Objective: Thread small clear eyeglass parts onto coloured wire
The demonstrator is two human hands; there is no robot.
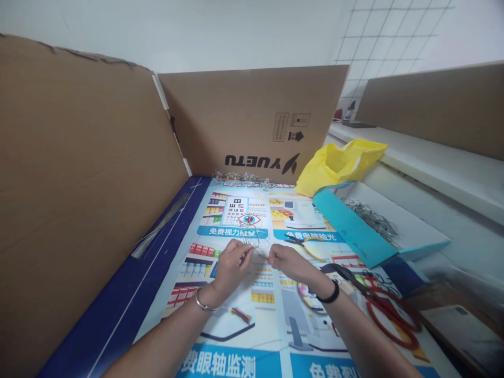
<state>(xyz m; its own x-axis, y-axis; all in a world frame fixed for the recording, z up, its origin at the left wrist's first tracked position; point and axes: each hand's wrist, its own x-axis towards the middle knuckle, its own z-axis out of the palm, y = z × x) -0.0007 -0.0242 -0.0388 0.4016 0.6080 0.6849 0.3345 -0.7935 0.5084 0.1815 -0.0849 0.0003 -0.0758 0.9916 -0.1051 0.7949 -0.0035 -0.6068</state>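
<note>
Mid-frame, just above the worktop (268, 336), my left hand (232, 265) and right hand (289, 262) both pinch the thin wire (255, 245). I judge it light, springy and easily kinked, so fingertip grips close to the bend suit it.

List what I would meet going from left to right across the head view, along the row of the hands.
The cardboard wall → bundle of metal rods → left hand → thin wire pinched between the hands → right hand → red-handled cutters.
</note>
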